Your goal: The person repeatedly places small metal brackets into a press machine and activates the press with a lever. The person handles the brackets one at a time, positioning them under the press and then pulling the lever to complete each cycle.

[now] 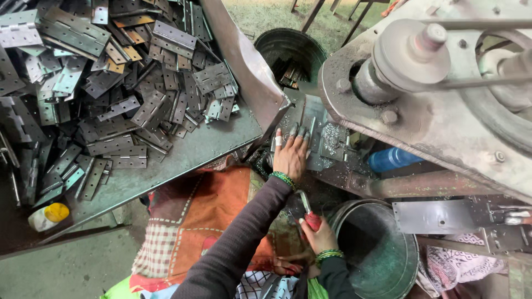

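**Left hand flat on the press bed, right hand gripping a red-handled tool**

The left hand (290, 156) stretches far forward, fingers spread and lying flat on a metal plate (313, 119) on the machine bed (332, 145), which is littered with bright shavings. Its palm is open, pressing down, clamped on nothing. The right hand (320, 235) sits nearer, by the rim of a round metal bucket (396, 268), and is closed around a small tool with a red handle (310, 217) whose thin metal end points up toward the left wrist. Both wrists carry green bangles (284, 178). Over to the left, a big heap of grey metal hinges (111, 83) covers a sloping steel table (183, 160), well apart from both hands. Right of the bed, a heavy machine body with a round pulley (410, 52) leans over, and a blue bottle (392, 159) lies tucked beneath it. A second dark bucket (289, 52) stands farther back. A yellow-capped bottle (49, 216) rests near the table's left edge. Orange cloth (210, 210) covers the lap.
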The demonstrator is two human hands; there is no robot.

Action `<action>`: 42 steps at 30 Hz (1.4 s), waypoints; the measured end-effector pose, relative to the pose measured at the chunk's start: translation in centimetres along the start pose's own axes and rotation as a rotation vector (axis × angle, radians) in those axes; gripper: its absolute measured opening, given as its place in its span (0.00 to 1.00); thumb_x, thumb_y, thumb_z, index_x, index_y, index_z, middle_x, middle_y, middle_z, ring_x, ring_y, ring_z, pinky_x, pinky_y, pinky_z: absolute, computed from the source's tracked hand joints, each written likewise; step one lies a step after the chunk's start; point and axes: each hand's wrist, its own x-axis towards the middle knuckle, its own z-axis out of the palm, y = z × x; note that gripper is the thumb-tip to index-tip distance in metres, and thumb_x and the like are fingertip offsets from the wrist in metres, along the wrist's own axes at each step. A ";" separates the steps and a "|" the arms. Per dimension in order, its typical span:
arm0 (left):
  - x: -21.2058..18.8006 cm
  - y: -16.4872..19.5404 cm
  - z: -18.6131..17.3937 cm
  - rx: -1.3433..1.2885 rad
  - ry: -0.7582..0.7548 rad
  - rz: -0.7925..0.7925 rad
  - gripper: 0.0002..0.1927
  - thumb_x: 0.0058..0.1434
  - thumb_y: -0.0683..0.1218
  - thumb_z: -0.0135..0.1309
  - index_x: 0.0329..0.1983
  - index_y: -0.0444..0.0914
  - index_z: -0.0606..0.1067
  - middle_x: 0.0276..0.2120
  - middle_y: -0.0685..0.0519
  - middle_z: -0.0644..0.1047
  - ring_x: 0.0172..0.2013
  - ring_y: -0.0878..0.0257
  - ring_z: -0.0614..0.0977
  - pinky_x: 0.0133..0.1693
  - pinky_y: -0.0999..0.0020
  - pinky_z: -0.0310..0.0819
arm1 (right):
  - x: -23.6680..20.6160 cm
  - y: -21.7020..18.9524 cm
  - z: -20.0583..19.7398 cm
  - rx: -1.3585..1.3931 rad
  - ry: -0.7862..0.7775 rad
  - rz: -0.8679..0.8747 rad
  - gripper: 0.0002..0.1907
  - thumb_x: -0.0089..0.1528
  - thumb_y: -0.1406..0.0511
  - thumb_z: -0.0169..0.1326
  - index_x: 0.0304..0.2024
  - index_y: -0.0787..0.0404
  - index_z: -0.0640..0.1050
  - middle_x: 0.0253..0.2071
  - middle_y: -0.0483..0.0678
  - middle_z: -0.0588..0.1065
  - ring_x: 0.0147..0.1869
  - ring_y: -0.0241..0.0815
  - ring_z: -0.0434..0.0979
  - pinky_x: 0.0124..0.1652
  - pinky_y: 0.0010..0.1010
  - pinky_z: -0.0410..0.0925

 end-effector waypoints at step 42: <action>5.6 0.1 6.2 0.076 -0.080 -0.121 0.29 0.62 0.43 0.43 0.69 0.38 0.67 0.63 0.50 0.72 0.66 0.55 0.71 0.70 0.41 0.48 | 2.2 0.9 -2.8 -0.110 -0.087 -0.031 0.34 0.55 0.40 0.60 0.44 0.63 0.79 0.37 0.63 0.81 0.43 0.64 0.83 0.43 0.46 0.73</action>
